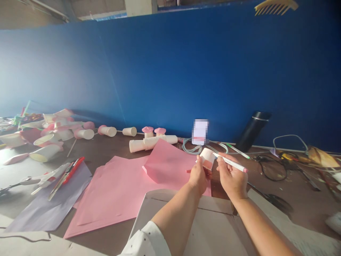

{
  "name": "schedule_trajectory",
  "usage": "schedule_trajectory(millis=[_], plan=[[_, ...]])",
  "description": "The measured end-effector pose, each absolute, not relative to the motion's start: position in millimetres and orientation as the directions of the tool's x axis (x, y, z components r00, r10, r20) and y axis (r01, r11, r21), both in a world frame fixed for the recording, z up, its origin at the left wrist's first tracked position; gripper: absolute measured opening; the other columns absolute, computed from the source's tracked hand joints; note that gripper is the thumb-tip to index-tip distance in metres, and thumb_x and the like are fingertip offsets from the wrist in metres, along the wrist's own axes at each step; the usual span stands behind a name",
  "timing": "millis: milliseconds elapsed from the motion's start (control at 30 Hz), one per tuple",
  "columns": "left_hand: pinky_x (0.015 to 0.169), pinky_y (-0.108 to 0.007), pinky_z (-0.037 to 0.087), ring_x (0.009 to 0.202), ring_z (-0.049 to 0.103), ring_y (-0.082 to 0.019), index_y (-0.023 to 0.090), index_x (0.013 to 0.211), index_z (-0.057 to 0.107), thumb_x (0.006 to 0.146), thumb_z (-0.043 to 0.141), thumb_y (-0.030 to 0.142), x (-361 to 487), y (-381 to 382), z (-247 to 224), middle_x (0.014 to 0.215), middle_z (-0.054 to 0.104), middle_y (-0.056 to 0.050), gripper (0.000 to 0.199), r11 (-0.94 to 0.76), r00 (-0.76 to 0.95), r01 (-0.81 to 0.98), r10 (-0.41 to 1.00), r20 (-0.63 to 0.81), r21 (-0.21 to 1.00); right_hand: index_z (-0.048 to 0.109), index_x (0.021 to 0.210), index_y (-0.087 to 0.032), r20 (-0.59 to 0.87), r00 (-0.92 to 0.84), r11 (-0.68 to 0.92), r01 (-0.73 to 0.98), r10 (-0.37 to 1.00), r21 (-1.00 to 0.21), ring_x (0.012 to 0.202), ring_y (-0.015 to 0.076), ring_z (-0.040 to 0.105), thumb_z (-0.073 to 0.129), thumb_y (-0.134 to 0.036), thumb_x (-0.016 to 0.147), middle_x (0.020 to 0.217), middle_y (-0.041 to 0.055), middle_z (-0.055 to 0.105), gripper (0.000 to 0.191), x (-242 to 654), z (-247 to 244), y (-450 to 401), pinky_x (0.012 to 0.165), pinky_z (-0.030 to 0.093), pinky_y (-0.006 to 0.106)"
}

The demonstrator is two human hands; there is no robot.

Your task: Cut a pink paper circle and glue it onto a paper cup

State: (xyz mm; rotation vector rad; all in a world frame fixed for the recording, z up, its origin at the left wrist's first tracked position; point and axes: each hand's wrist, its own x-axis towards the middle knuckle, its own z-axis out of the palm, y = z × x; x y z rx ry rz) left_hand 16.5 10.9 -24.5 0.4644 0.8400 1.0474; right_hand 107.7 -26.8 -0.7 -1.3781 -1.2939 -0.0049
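My left hand [199, 176] grips a small white paper cup [207, 155] that has a pinkish patch low on its side. Closed around a white marker [233, 163] with a pink end is my right hand [232, 177]; the marker's tip is at the cup's right side. Under and left of the hands lie large pink paper sheets [114, 192], one with a curled edge. A row of nested paper cups [154, 143] rests behind the sheets. Two cups with pink tops [147, 130] stand behind that row.
Scissors [42, 177] and a red cutter [73, 171] lie on purple paper [53, 213] at left, near a pile of pink-and-white cup pieces [60, 129]. A black bottle [253, 131], cables [271, 167] and a white card [200, 131] are along the blue wall [170, 71].
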Motion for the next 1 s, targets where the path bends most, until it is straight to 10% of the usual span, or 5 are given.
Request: schedule_trajectory(millis=[1000], plan=[[0.050,-0.025,0.032,0.048,0.041,-0.011,0.017,0.065,0.048,0.084,0.042,0.069,16.9,11.7,-25.6,0.050,0.044,0.001,0.055,0.449,0.238,-0.543,0.893,-0.382,0.709,0.069,0.097,-0.016,0.663,0.339,0.264,0.725,0.668,-0.636,0.065,0.0221,0.070,0.056,-0.046,0.087,0.081,0.0110,0.074,0.034,107.9,-2.4,-25.2,0.064,0.055,0.031]])
